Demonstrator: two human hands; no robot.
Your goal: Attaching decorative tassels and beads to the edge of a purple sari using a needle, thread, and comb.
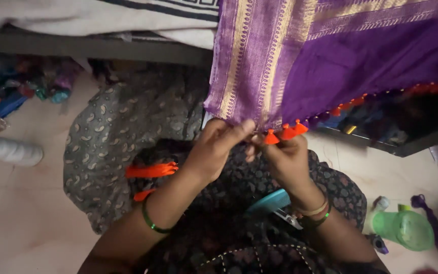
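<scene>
**Both hands pinched at the tasselled hem of a purple cloth**

The left hand (218,144) has its grip closed, thumb and fingers pinching the lower edge of the purple woven cloth with gold-striped border (300,56). The right hand (286,157) is also closed at that edge, just beside the left, its fingertips against the small orange thread tassels (285,133) that hang in a row along the hem. The cloth hangs down from above, right in front of the person.

Below the hands, on the dark patterned lap, lie a bundle of orange thread (151,170) and a teal comb (269,201). On the pale floor, a white thread spool (7,149) lies well to the left and a green plastic bottle (404,228) to the right.
</scene>
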